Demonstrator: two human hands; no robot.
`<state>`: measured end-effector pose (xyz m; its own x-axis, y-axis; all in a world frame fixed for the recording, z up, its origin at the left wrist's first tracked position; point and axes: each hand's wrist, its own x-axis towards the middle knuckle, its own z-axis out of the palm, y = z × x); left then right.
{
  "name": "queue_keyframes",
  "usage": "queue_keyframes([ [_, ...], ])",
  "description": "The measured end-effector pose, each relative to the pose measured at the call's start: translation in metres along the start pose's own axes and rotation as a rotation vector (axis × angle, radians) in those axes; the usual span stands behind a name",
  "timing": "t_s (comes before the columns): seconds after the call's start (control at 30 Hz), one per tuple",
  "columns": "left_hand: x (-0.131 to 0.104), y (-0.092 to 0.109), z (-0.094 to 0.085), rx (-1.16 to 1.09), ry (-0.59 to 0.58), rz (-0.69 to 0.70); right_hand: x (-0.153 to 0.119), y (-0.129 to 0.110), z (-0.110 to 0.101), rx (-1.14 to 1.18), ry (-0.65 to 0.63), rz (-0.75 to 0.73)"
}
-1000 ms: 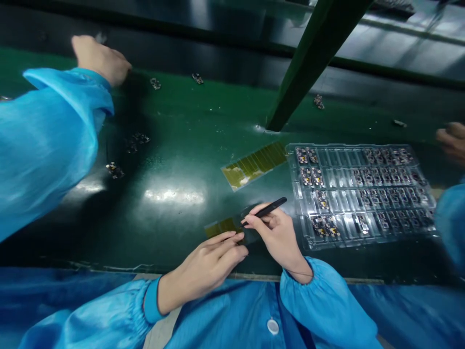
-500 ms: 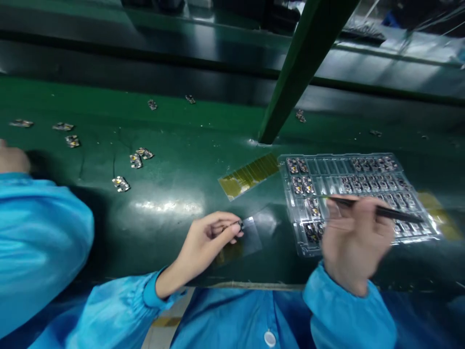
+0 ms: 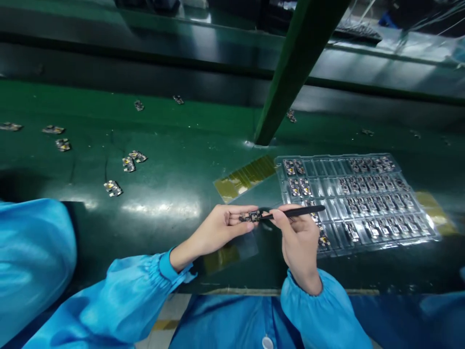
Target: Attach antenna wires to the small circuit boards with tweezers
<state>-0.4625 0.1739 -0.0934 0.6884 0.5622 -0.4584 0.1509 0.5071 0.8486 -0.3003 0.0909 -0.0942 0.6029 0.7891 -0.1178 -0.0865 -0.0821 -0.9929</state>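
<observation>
Between the thumb and fingers of my left hand (image 3: pixel 218 228) is a small dark circuit board (image 3: pixel 251 216), its component side showing. My right hand (image 3: pixel 300 237) grips black tweezers (image 3: pixel 303 211), whose tip meets the board's right end. Right of my hands lies a clear plastic tray (image 3: pixel 329 169), with rows of small boards in many slots; my right hand covers part of its left side. A sheet of amber tape strips (image 3: pixel 245 179) lies beyond my hands. Another clear and amber sheet (image 3: pixel 221 257) is partly beneath my left hand.
Loose small boards (image 3: pixel 113 188) are scattered over the green table (image 3: pixel 174 145) at the left and back. A green post (image 3: pixel 283 77) rises behind the tape sheet. Another person's blue sleeve (image 3: pixel 36 266) is at the left edge. More amber tape (image 3: pixel 436 213) lies by the tray's right end.
My right hand has moved left from over the tray, bringing the tweezers to the board. My left fingers have opened out somewhat, showing more of the board. The other person's hand has left view.
</observation>
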Motion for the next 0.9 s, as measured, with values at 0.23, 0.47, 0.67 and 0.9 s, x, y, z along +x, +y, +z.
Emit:
queue_keyframes([
  [0.23,-0.002,0.001,-0.001,-0.115,-0.073,-0.008,0.0,-0.002,0.001,0.066,-0.039,0.066],
  [0.47,-0.003,0.009,0.001,-0.053,-0.049,-0.032,0.001,-0.006,0.003,0.102,-0.076,0.117],
  [0.67,-0.002,0.01,0.002,-0.015,-0.038,-0.04,0.001,-0.008,0.004,0.077,-0.105,0.098],
  [0.9,-0.002,0.009,0.001,-0.032,-0.025,-0.04,0.002,-0.01,0.005,0.023,-0.107,0.088],
])
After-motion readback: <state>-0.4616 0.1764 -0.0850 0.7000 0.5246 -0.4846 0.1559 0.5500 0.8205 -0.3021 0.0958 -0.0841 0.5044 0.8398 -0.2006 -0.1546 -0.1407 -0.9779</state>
